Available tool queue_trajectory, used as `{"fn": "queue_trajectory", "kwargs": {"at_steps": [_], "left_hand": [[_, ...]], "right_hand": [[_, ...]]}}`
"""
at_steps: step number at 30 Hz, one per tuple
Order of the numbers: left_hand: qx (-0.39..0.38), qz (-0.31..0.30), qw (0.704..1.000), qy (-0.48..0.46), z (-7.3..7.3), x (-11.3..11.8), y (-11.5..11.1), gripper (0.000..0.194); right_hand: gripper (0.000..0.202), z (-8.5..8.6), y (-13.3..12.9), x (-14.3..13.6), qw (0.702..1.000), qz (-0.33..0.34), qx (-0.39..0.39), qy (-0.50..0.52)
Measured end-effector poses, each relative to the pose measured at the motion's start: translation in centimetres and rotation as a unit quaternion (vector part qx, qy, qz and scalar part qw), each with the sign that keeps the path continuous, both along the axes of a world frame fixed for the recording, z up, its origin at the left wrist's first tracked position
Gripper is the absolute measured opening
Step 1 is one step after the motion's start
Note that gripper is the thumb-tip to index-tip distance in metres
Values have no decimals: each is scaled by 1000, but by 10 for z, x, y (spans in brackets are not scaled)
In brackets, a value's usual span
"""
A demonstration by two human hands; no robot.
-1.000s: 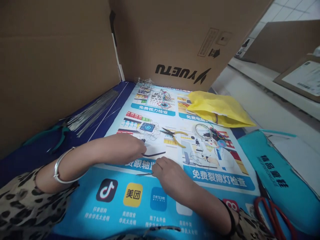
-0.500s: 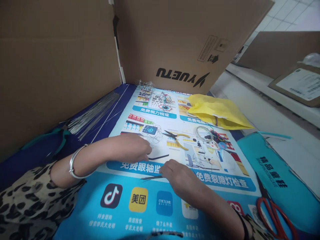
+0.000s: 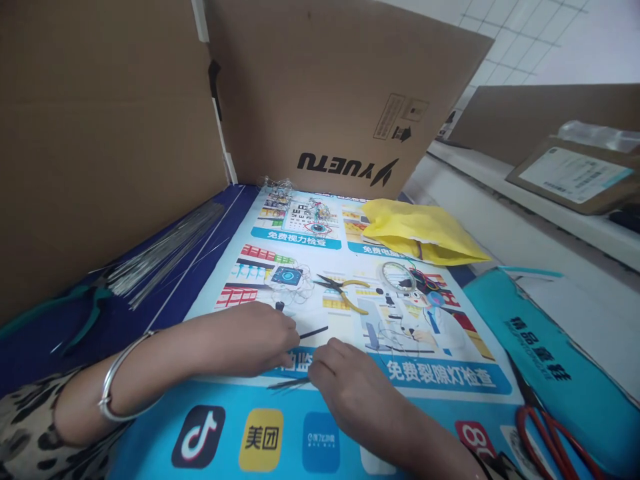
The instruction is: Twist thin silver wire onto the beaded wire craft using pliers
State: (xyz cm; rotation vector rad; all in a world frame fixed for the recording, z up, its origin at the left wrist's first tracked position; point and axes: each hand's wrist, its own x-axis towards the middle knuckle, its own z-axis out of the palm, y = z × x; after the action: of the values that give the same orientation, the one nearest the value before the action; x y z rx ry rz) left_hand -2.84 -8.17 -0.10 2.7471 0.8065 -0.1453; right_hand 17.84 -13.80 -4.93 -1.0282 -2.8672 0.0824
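My right hand is closed, its fingertips pinching a small bundle of thin dark wires whose ends stick out to the left, just over the printed poster. A little above and left of it, my left hand is closed with its fingers curled down; whatever they hold is hidden. Beyond both hands lie small yellow-handled pliers with their jaws apart. Left of the pliers is a loose tangle of fine wire.
Brown cardboard panels wall the back and left. A bunch of long silvery wires and teal-handled pliers lie left. A wire coil, yellow pouch, teal bag and red-handled scissors are on the right.
The camera view has shifted, so the whole scene sits lower and more to the left. My left hand has come down closer to the wire bundle. My right hand keeps its pinch on it.
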Motion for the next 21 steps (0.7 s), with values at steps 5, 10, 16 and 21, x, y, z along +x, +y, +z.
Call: {"fn": "queue_trajectory", "kwargs": {"at_steps": [5, 10, 16, 21], "left_hand": [[0, -27, 999, -16, -2, 7, 0, 16], [-24, -32, 999, 11, 2, 14, -7, 17], [7, -3, 999, 31, -8, 22, -10, 17], [111, 32, 993, -15, -4, 28, 2, 17]], "right_hand": [[8, -1, -4, 2, 1000, 11, 3, 14], [7, -2, -4, 4, 999, 22, 2, 30], [13, -4, 3, 5, 993, -20, 48, 105], [16, 16, 18, 0, 983, -58, 153, 84]]}}
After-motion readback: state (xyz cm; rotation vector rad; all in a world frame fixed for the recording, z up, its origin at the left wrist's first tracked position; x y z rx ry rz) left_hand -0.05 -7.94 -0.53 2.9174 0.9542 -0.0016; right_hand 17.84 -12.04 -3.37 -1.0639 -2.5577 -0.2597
